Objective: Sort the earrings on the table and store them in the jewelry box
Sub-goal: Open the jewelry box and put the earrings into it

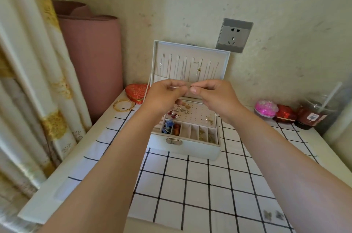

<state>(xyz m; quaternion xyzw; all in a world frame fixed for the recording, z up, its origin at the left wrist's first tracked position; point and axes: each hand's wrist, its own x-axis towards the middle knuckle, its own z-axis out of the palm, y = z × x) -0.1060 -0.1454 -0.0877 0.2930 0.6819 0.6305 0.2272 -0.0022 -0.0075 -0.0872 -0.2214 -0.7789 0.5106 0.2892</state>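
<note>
Left hand [164, 92]: was held up in front of the open jewelry box, fingers curled in and pinched on one end of a thin pale pin-like earring [179, 86].
Right hand [211, 93]: up at the same height, thumb and forefinger pressed together on the other end of that same little piece, thumbnail facing the camera. The two hands were nearly touching at the fingertips.
Earring: way too small to make out properly tbh, just a thin sliver running between the two pinches, up in the air over the back of the box.
Jewelry box [185, 149]: white, sat on the table toward the wall, lid [190, 61] standing upright with a row of slots and a couple of small hooks hanging in it.
Box tray: a bunch of studs and small earrings [178, 111] lay on the perforated pad, mostly on its left side, a few more near its right edge.
Front compartments: blue bits [168, 125] in the leftmost slot, red and orange ones in the next, the middle slots looked bare, gold pieces [206, 135] in the two on the right.
Table [200, 185]: covered with a white cloth with a black grid.
Left of the box: a red heart-shaped case [136, 91] and gold bangles [123, 105] just in front of it.
Right side: a pink glittery ball [266, 109], a red box [285, 113] and a plastic drink cup with a straw [316, 112], all lined up along the wall.
Near bottom right corner: two small blurry things [273, 215] lay on the cloth, couldn't tell what they were.
</note>
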